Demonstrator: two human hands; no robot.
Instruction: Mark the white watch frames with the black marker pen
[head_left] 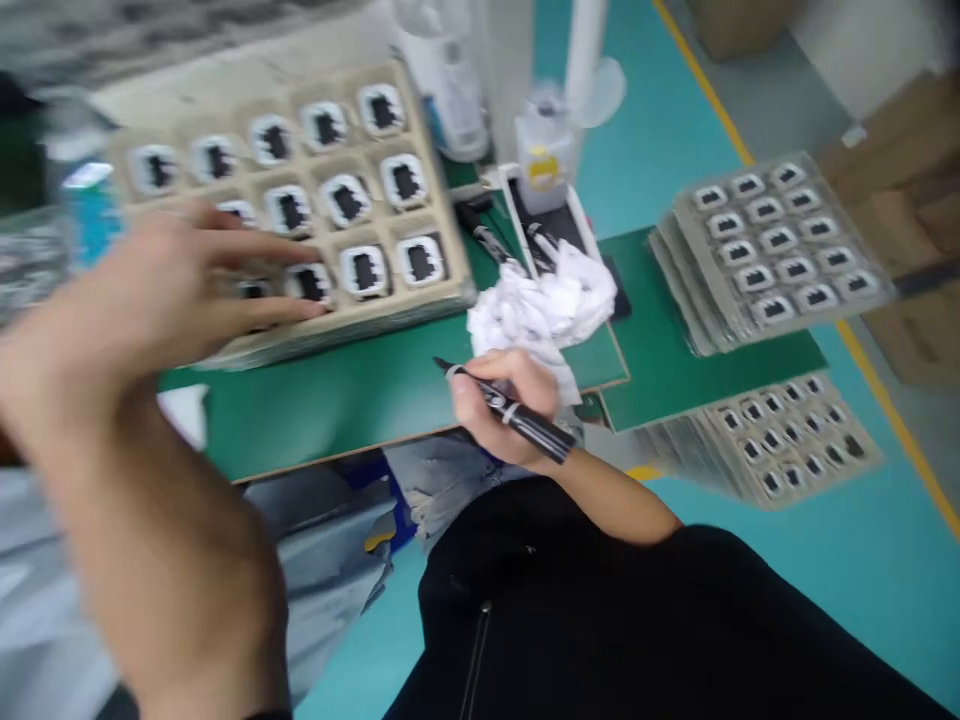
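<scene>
My right hand [506, 405] holds a black marker pen [517, 412], its dark tip uncovered and pointing up and left above the green table. My left hand [187, 270] is stretched over a beige tray [255, 345] of white, rounded-square parts with black centres. Its fingers are apart, on either side of one white part [309, 284] in the front row; whether they touch it I cannot tell. The hand and forearm hide the tray's front left corner. Crumpled white cloth or paper [536, 305] lies just beyond my right hand.
A small white box [559, 225] holds a bottle [545, 150] and pens. Another clear bottle [454, 100] stands behind the tray. To the right, a tray stack [780, 240] rests on the green table [330, 395], and a lower stack [787, 440] sits below its edge.
</scene>
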